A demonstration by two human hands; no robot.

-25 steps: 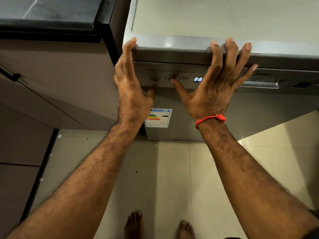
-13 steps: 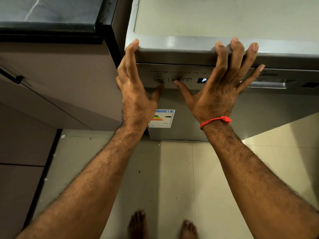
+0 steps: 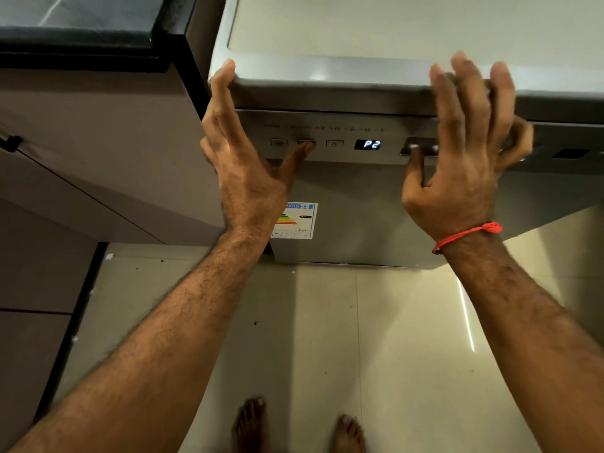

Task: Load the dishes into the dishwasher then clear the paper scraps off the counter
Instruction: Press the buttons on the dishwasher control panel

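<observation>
A silver dishwasher [image 3: 359, 204] stands in front of me with its door closed. Its control strip shows a lit display [image 3: 368, 144] reading P2 beside a row of small buttons. My left hand [image 3: 243, 165] rests its fingers on the top left corner and its thumb presses the second button [image 3: 307, 143]. My right hand [image 3: 464, 152], a red thread on the wrist, lies against the top edge with the thumb at the left end of the door handle [image 3: 421, 148]. Neither hand holds anything. No dishes or paper scraps are in view.
A dark marble counter [image 3: 75, 24] over brown cabinet fronts [image 3: 98, 152] adjoins the dishwasher on the left. Pale floor tiles [image 3: 327, 338] lie below, with my bare feet [image 3: 294, 426] at the bottom edge. An energy label [image 3: 299, 220] is stuck on the door.
The display changed from 8:8 to P2. My left thumb moved right onto the second button. My right hand slid right along the top edge, its thumb leaving the buttons for the handle.
</observation>
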